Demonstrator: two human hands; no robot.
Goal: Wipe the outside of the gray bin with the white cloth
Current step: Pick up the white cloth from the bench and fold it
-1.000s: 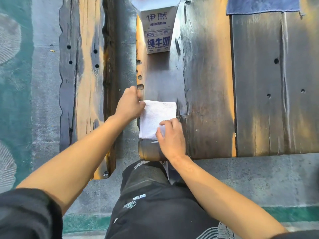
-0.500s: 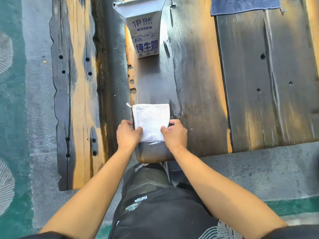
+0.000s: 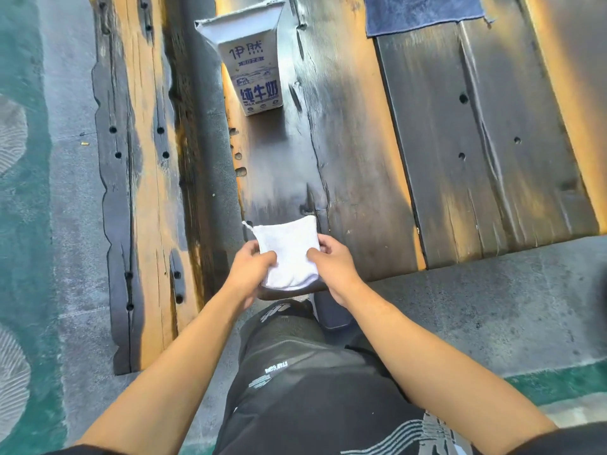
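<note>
A folded white cloth [image 3: 289, 251] sits at the near end of a dark wooden table plank [image 3: 345, 159]. My left hand [image 3: 249, 267] pinches its left side and my right hand [image 3: 331, 261] pinches its right side. The cloth's near part is raised off the plank's end and bunched between my fingers. Its far edge still rests on the wood. No gray bin shows in this view.
A white and blue milk carton [image 3: 253, 70] stands further along the same plank. A blue cloth [image 3: 423, 11] lies at the table's far right. A wooden bench [image 3: 141, 192] runs along the left. My dark-trousered legs [image 3: 312, 389] are below the table's edge, on gray pavement [image 3: 492, 307].
Both hands moved from the top of the cloth to its near sides and gripped it. The near part of the cloth has lifted and bunched up.
</note>
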